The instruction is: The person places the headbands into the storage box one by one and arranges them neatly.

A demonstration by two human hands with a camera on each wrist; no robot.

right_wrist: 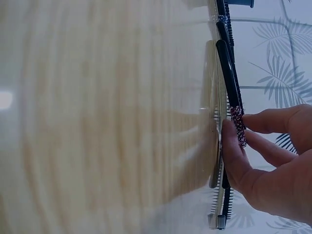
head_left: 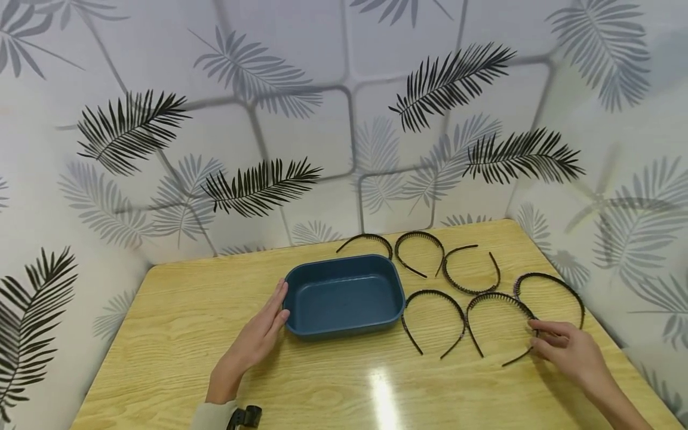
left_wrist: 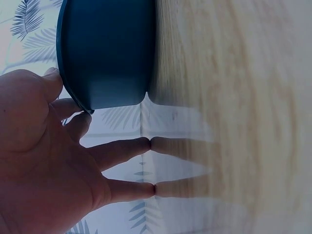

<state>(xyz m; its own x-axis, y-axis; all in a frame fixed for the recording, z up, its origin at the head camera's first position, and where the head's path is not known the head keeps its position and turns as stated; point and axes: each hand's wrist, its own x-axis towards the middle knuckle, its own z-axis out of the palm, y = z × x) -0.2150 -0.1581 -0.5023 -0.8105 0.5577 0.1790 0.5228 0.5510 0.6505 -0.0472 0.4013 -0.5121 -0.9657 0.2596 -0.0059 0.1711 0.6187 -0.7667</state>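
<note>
A dark blue rectangular tray (head_left: 344,325) with rounded corners stands on the wooden table. My left hand (head_left: 258,334) rests along its left side, fingertips at the rim; in the left wrist view, two straight fingers (left_wrist: 124,148) reach down to the tabletop. My right hand (head_left: 572,352) pinches the right side of a black toothed headband (head_left: 500,295) between thumb and fingers. The right wrist view shows a sparkly beaded section (right_wrist: 237,119) on that band, right at the fingertips. The band lies low over the table, its ends toward me.
Other black headbands lie close by: one beside the tray (head_left: 434,292), one at far right (head_left: 553,276), and several behind, including one with its ends pointing away (head_left: 467,291). Leaf-patterned sheeting (head_left: 301,131) rises behind the table (head_left: 177,334) and at both sides.
</note>
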